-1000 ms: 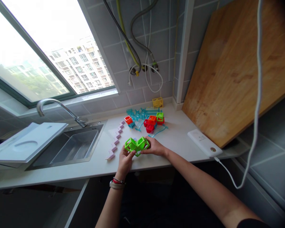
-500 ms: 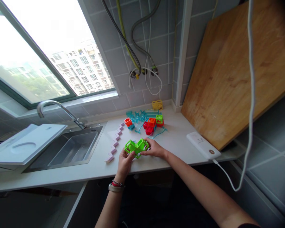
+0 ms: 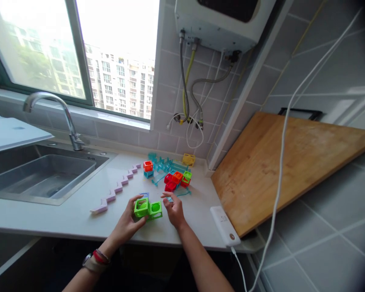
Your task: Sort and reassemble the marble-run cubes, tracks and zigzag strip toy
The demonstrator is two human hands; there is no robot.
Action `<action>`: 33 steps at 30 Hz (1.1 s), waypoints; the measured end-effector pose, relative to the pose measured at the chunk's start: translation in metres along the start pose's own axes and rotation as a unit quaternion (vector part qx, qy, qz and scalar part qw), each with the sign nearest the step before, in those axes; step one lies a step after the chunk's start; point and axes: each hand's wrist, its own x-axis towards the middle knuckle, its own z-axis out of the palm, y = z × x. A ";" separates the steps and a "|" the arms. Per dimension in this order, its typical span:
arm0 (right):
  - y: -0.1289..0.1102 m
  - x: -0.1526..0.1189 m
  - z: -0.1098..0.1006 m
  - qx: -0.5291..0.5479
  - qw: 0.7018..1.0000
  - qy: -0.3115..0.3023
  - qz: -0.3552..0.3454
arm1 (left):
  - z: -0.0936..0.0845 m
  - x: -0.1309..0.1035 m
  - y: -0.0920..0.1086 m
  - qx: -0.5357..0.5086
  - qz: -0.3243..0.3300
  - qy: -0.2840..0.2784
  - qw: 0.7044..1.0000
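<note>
Near the counter's front edge, my left hand (image 3: 130, 221) grips a pair of joined green cube frames (image 3: 148, 208) from the left. To their right, my right hand (image 3: 174, 209) is off them, its fingers apart. A blue piece (image 3: 144, 195) shows just behind the green frames. Further back is a cluster of red, orange and green cubes (image 3: 173, 180). An orange cube (image 3: 148, 166) sits on a blue one (image 3: 148, 173). Teal pieces (image 3: 167, 164) lie behind, with a yellow piece (image 3: 188, 159) by the wall. A zigzag row of lilac pieces (image 3: 118, 187) runs along the left.
At the left are a sink (image 3: 57, 174) and a faucet (image 3: 63, 109). A white power bank (image 3: 225, 227) with a cable lies at the right, beside a leaning wooden board (image 3: 286, 162). A white appliance (image 3: 213, 28) hangs above on the wall.
The view has tilted up and shifted. My right hand has let go of the green frames and opened. My left hand still holds them, now turned differently.
</note>
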 end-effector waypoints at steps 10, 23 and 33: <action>-0.003 0.051 -0.048 -0.085 0.955 0.275 -0.072 | 0.002 -0.005 0.005 0.180 0.070 -0.070 0.979; 0.057 0.065 -0.088 -0.263 0.937 0.215 -0.088 | 0.007 -0.008 0.012 0.159 0.034 -0.059 0.985; 0.062 0.069 -0.089 -0.258 0.928 0.248 -0.100 | 0.005 -0.008 0.006 0.168 0.047 -0.062 0.983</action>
